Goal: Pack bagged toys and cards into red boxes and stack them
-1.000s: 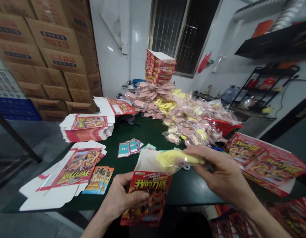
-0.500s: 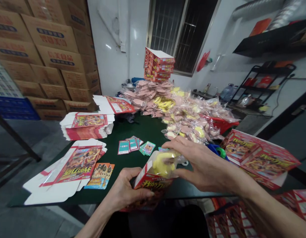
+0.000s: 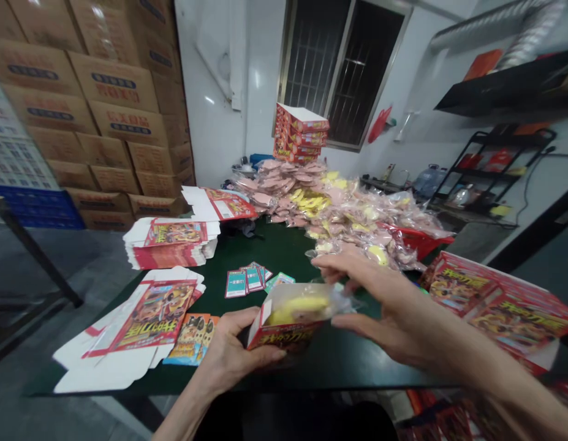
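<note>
My left hand grips a small red printed box over the table's near edge, thumb along its front. Inside the open top sits a yellow plush-like item in clear plastic, its wrapper sticking out at the right end. My right hand hovers beside that wrapper end, fingers and thumb spread apart; motion blurs whether they touch the plastic. Just beyond the box lie teal cards and a green card, partly hidden by it. Orange packets lie left of my left hand.
Flattened boxes and a stack of folded cartons are on the left of the green table. A heap of bagged pink and yellow items fills the back. Filled-out red boxes stand at right.
The yellow item has sunk lower into the box, and the box now tilts flatter. My right hand has drawn back slightly right, its fingers wider apart. The view has shifted a little.
</note>
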Tool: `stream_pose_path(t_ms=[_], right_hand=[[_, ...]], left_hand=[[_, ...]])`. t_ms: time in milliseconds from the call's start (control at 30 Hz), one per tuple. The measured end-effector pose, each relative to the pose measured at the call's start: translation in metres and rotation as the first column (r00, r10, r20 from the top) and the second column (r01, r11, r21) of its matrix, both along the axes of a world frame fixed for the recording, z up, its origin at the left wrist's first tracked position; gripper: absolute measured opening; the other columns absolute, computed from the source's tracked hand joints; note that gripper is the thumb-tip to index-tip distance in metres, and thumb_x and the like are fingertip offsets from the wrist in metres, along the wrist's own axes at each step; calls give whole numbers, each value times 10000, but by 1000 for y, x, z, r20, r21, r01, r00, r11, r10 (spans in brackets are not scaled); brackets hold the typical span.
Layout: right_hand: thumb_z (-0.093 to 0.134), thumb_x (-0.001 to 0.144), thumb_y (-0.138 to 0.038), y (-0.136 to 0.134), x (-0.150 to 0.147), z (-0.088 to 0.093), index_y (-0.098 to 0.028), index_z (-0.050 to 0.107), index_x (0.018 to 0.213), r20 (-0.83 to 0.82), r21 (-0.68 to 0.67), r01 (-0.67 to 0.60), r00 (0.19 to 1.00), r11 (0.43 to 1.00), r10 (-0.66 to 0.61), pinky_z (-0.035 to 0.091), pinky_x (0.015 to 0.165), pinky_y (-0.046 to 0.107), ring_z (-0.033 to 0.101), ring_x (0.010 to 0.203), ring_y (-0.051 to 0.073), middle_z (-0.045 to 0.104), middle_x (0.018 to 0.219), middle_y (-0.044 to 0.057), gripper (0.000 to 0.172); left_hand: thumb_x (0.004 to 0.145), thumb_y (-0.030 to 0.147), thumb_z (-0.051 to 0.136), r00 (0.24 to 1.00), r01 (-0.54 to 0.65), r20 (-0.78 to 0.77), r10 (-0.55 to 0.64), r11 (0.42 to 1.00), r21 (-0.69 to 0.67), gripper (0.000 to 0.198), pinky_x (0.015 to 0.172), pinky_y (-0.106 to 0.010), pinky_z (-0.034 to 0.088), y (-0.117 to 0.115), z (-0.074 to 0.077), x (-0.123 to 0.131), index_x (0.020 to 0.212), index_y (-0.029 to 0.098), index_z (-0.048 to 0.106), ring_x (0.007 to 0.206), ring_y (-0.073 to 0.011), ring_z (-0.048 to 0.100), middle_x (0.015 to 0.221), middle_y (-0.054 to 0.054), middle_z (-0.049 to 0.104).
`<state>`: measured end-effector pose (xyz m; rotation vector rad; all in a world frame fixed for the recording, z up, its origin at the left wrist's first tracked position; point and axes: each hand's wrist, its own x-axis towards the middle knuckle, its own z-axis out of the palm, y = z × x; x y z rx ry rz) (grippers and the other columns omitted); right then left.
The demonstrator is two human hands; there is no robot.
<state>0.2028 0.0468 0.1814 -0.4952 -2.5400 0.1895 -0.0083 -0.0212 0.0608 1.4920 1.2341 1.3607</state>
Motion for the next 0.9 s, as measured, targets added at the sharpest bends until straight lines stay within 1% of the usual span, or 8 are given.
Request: stream_pose_path(t_ms=[133, 233, 333, 433, 533, 600, 733, 900], right_hand=[[466, 865, -106, -7, -13, -18, -243, 551, 1045, -195, 27, -47, 979, 999, 51, 504, 630, 217, 619, 700, 118, 647, 817, 3, 242], [364, 885, -83, -13, -37, -46, -207, 599, 966, -69, 12, -205, 976, 979, 205, 510, 687, 228, 633, 769, 127, 675, 855, 32, 278], [394, 867, -110, -20, -57, -68, -190, 620, 930, -16, 1, -226, 974, 974, 226, 521, 696, 242, 644, 745, 141, 689, 814, 36, 248], [413, 859, -126, -32, -62, -75, -175, 596, 1008, -251, 147, -169, 946, 975, 202, 530, 694, 265, 648, 772, 162, 691, 847, 66, 242], [427, 863, -130, -35, -48, -77, -205, 556, 1123, -551, 326, 16, 816, 945, 176, 529, 669, 282, 650, 785, 179, 682, 807, 63, 300], [457, 850, -120, -22, -31, -82, -231, 573, 1095, -614, 265, 193, 789, 945, 12, 526, 680, 296, 649, 788, 188, 674, 812, 55, 293], [478, 858, -149, 36, 1, -119, -202, 612, 914, -389, -33, 384, 846, 923, -365, 520, 718, 310, 637, 792, 185, 653, 833, 58, 155], [613, 759, -148, 91, 16, -184, -195, 616, 1116, 102, -111, 399, 916, 910, -388, 465, 915, 399, 543, 1141, 266, 556, 1257, 124, 360]], left_hand=[[611, 380, 766, 993, -62, -93, 71, 994, 90, 299, 598, -252, 494, 2, -5, -5, 775, 135, 718, 632, -176, 605, 687, -35, 678], [612, 359, 772, 998, -28, -62, 33, 997, 74, 278, 610, -247, 506, 4, -21, -2, 772, 141, 707, 671, -182, 621, 740, -41, 684], [640, 314, 760, 997, -3, 83, 3, 1000, -1, 281, 619, -237, 521, 4, -38, 2, 858, 152, 690, 709, -188, 648, 786, -35, 703], [640, 299, 756, 990, -132, 58, 130, 991, 26, 246, 586, -216, 524, 0, -46, 2, 834, 159, 701, 652, -175, 650, 733, -17, 712], [628, 342, 752, 933, -353, -33, 359, 929, 114, 209, 505, -208, 514, -10, -49, -5, 735, 166, 720, 542, -167, 634, 629, -8, 704], [603, 383, 761, 858, -496, -68, 508, 857, 140, 225, 471, -215, 511, -18, -53, -10, 666, 172, 715, 504, -171, 626, 588, -10, 697], [568, 465, 764, 786, -602, -86, 613, 789, 119, 302, 499, -241, 537, -24, -65, -15, 649, 178, 714, 514, -188, 641, 593, -21, 709], [538, 480, 779, 785, -600, -103, 611, 791, 116, 352, 524, -253, 563, -20, -77, -19, 697, 171, 726, 540, -204, 669, 634, -36, 729]])
